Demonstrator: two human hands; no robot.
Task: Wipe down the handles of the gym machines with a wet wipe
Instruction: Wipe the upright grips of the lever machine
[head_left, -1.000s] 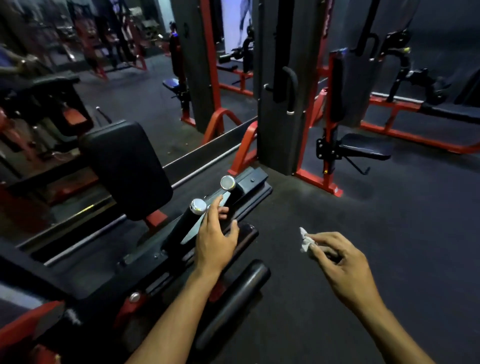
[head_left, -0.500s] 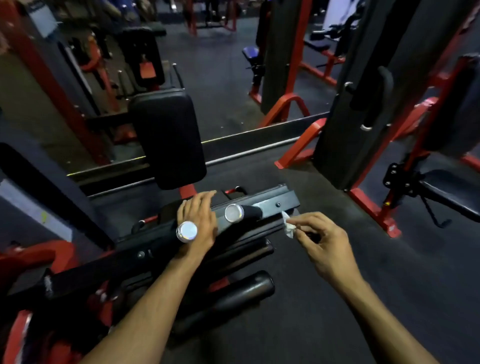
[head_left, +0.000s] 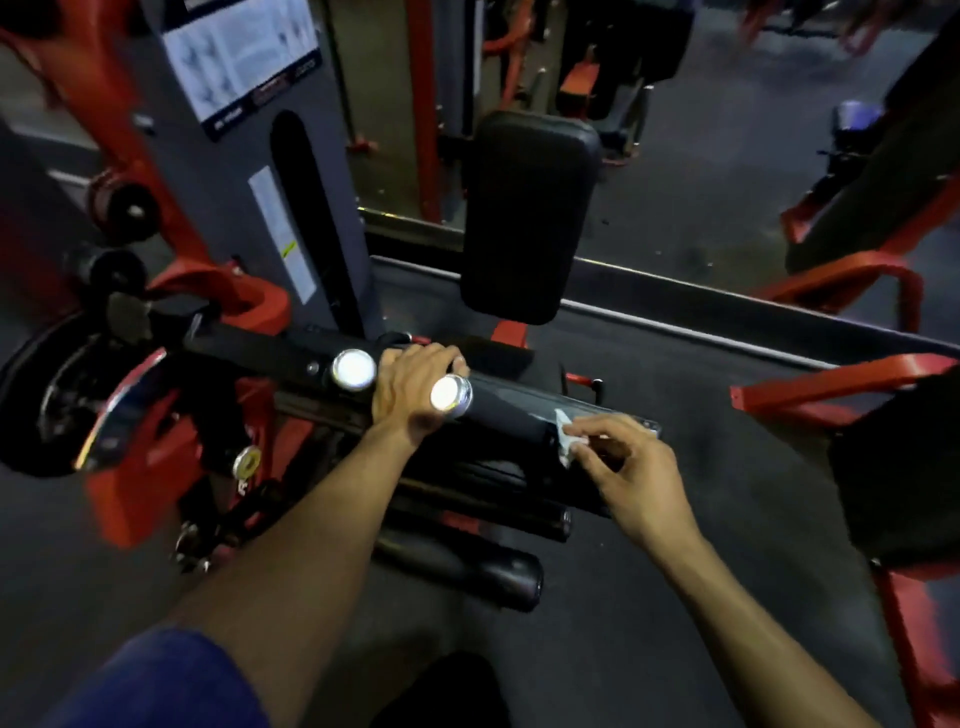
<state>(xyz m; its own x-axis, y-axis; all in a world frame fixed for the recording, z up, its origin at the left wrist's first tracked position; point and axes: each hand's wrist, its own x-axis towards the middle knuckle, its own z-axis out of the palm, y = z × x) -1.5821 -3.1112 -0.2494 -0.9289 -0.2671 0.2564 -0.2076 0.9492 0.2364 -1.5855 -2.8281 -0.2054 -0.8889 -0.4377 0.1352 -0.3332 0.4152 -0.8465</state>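
Note:
Two black handles with shiny silver end caps stick up from the machine in front of me, the left handle (head_left: 354, 369) and the right handle (head_left: 498, 408). My left hand (head_left: 410, 382) lies between them, fingers curled over the bar behind the caps. My right hand (head_left: 621, 465) pinches a small white wet wipe (head_left: 565, 436) and presses it against the lower part of the right handle's black grip.
A black back pad (head_left: 527, 218) stands behind the handles. A grey weight-stack column with an instruction label (head_left: 244, 57) rises at the left, beside red frame parts (head_left: 130, 436). Black foam rollers (head_left: 467, 566) lie below the handles. More red frames (head_left: 841, 389) stand at the right.
My view has swung left and closer to the machine. My right hand moved in with the wipe from the open floor onto the right handle's grip. My left hand stayed between the handles.

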